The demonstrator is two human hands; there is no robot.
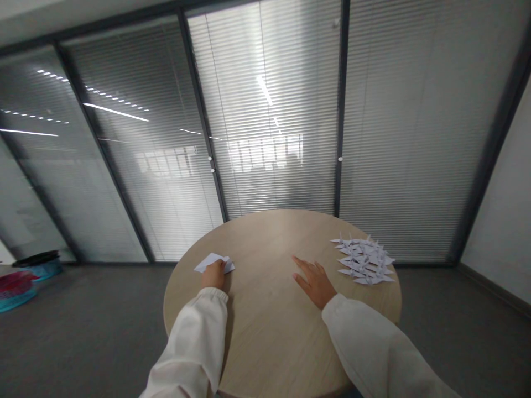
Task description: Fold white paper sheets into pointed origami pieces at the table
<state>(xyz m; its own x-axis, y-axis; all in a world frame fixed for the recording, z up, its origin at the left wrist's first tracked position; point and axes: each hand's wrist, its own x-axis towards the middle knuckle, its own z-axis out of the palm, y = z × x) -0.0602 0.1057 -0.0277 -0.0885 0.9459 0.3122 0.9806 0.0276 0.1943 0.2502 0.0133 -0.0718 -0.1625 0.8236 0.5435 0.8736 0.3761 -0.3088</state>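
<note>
On the left part of the round wooden table (269, 331), my left hand (214, 275) is closed at some white paper (211, 260). The paper shows on both sides of the fingers, and the fingertips are partly hidden. Right of the middle, my right hand (316, 283) is held with its fingers apart and nothing in it. Just beyond that hand, at the table's right side, lies a cluster of folded white paper cranes (365, 260), several of them in tight rows.
A glass wall with blinds (274, 110) stands behind the table. Two round containers, one red and blue (15, 290) and one black and blue (40, 265), are on the grey floor (95, 326) at far left. A white wall (504, 210) is at right.
</note>
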